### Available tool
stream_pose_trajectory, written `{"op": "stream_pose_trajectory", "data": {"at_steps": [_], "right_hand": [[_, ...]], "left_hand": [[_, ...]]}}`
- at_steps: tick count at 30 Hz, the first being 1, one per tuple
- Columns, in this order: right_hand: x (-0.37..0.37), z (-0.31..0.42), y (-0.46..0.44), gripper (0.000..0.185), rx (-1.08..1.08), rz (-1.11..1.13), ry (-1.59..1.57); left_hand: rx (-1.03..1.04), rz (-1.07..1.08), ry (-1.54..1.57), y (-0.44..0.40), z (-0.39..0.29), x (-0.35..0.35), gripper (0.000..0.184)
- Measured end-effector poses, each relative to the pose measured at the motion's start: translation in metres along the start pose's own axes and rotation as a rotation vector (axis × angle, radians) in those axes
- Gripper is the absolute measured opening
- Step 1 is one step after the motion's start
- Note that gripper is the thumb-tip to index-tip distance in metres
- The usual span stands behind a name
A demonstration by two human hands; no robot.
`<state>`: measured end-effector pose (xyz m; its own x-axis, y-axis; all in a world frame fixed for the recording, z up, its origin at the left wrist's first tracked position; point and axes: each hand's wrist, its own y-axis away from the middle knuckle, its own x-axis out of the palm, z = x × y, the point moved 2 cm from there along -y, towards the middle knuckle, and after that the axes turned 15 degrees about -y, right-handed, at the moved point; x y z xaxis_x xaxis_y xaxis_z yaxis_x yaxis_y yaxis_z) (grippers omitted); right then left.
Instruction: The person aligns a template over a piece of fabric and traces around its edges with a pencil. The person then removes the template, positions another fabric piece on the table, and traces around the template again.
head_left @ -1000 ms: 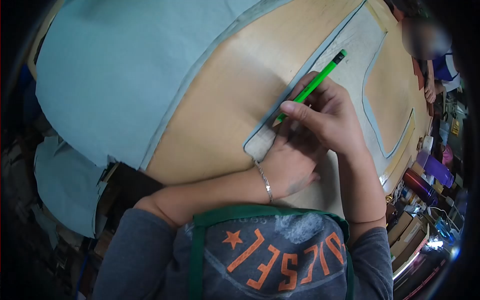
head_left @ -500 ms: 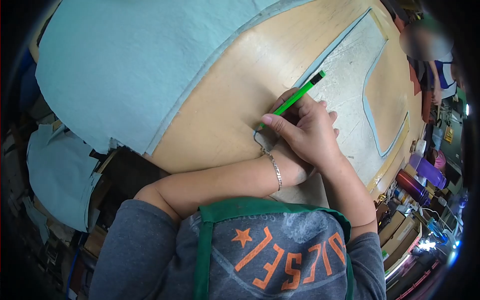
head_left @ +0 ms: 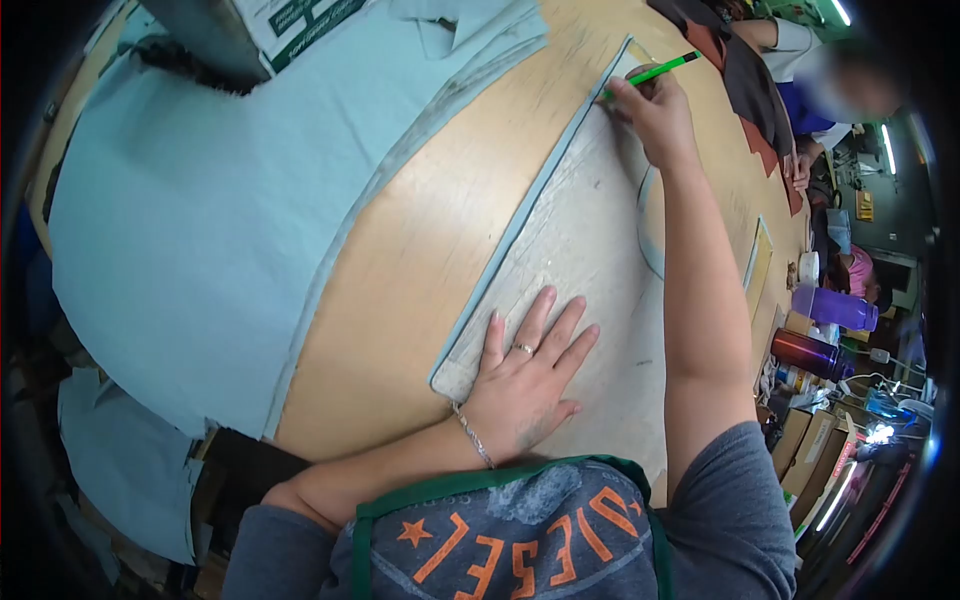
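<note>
My left hand point(head_left: 535, 380) lies flat with fingers spread on a whitish, scuffed template sheet point(head_left: 560, 240). A ring and a chain bracelet show on it. Out at the sheet's far end, my right hand point(head_left: 660, 115) grips a green pencil point(head_left: 660, 70) with a black end. The pencil's lower end meets the sheet's edge near the far corner. A narrow light blue border point(head_left: 520, 215) runs along the sheet's long left side, under or beside it. My right forearm covers part of the sheet's right side.
A large light blue sheet point(head_left: 220, 200) covers the left of the tan table point(head_left: 370, 290), with a box point(head_left: 290, 25) on it. Dark and reddish-brown pieces point(head_left: 750, 90) lie at the far right, near another person point(head_left: 800, 50). Bottles point(head_left: 835, 307) and cartons point(head_left: 800, 445) stand on the right.
My right hand has moved with the pencil from near my body to the far end of the template. The left hand, hidden behind it before, now shows flat on the sheet. The view has shifted.
</note>
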<state>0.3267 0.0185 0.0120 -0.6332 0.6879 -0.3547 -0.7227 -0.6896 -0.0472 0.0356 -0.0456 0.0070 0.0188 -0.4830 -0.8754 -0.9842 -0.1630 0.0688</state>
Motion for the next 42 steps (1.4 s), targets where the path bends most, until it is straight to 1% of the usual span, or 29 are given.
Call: {"op": "stream_pose_trajectory", "data": {"at_steps": [2,5,8,9,11,12,14,15,16,17,19,22,24,25,26,28,31,34,37,38,40,41,42], "right_hand": [[-0.014,-0.014,-0.034,0.02,-0.052,-0.124,-0.016],[-0.035,-0.041,-0.085,0.02,-0.135,-0.295,0.125],[-0.037,-0.056,-0.105,0.022,-0.241,-0.517,-0.023],[-0.042,-0.059,-0.105,0.023,-0.256,-0.532,-0.166],[-0.048,-0.05,-0.076,0.024,-0.278,-0.554,-0.449],[-0.05,-0.039,-0.049,0.023,-0.282,-0.553,-0.533],[-0.063,-0.024,0.016,0.022,-0.094,-0.525,-0.555],[-0.065,-0.008,0.059,0.023,0.004,-0.513,-0.482],[-0.076,-0.009,0.096,0.02,0.006,-0.459,-0.513],[-0.083,-0.01,0.134,0.016,0.038,-0.514,-0.541],[-0.094,-0.012,0.204,0.014,0.015,-0.572,-0.483],[-0.093,-0.03,0.269,0.013,-0.056,-0.63,-0.591],[-0.089,-0.041,0.289,0.014,-0.095,-0.688,-0.572],[-0.084,-0.049,0.289,0.014,-0.12,-0.697,-0.568],[-0.085,-0.052,0.289,0.014,-0.089,-0.686,-0.53],[-0.083,-0.05,0.289,0.013,-0.064,-0.672,-0.52],[-0.082,-0.045,0.285,0.014,-0.122,-0.641,-0.54],[-0.08,-0.044,0.283,0.016,-0.166,-0.56,-0.491],[-0.067,-0.023,0.298,0.015,-0.131,-0.601,-0.499],[-0.044,0.002,0.314,0.013,-0.077,-0.51,-0.491],[-0.01,0.013,0.322,0.012,-0.026,-0.345,-0.56],[0.01,0.017,0.326,0.014,0.047,-0.225,-0.601],[0.03,0.028,0.329,0.015,0.05,-0.158,-0.618]], "left_hand": [[-0.003,0.001,-0.006,0.0,0.0,-0.001,0.071],[0.019,-0.009,-0.061,-0.002,0.0,0.003,0.072],[0.043,-0.012,-0.12,-0.003,0.0,0.007,0.071],[0.051,-0.01,-0.126,-0.003,0.0,0.008,0.071],[0.059,0.016,-0.128,-0.004,0.001,0.007,0.071],[0.058,0.039,-0.125,-0.004,0.001,0.005,0.072],[0.059,0.055,-0.131,-0.005,-0.001,0.004,0.072],[0.057,0.049,-0.142,-0.005,-0.002,0.003,0.072],[0.05,0.047,-0.153,-0.003,-0.003,0.002,0.072],[0.046,0.059,-0.161,-0.003,-0.003,0.002,0.072],[0.048,0.077,-0.182,-0.004,-0.006,-0.001,0.071],[0.015,0.141,-0.192,-0.007,-0.01,-0.004,0.07],[0.015,0.059,-0.226,-0.006,-0.008,0.002,0.069],[-0.001,-0.016,-0.147,-0.005,-0.004,0.003,0.063],[-0.019,-0.101,-0.078,-0.003,0.002,0.002,0.057],[-0.052,-0.289,0.401,0.001,0.023,0.001,0.041],[-0.304,-0.403,0.922,0.023,0.047,-0.027,0.03],[-0.292,-0.513,0.488,0.053,0.077,-0.038,0.026],[-0.209,-0.463,0.161,0.082,0.077,-0.041,0.025],[-0.108,-0.496,0.024,0.09,0.076,-0.034,0.027],[-0.053,-0.521,-0.131,0.083,0.07,-0.025,0.032],[-0.025,-0.536,-0.209,0.078,0.069,-0.022,0.035],[-0.049,-0.407,-0.271,0.07,0.073,-0.018,0.055]]}}
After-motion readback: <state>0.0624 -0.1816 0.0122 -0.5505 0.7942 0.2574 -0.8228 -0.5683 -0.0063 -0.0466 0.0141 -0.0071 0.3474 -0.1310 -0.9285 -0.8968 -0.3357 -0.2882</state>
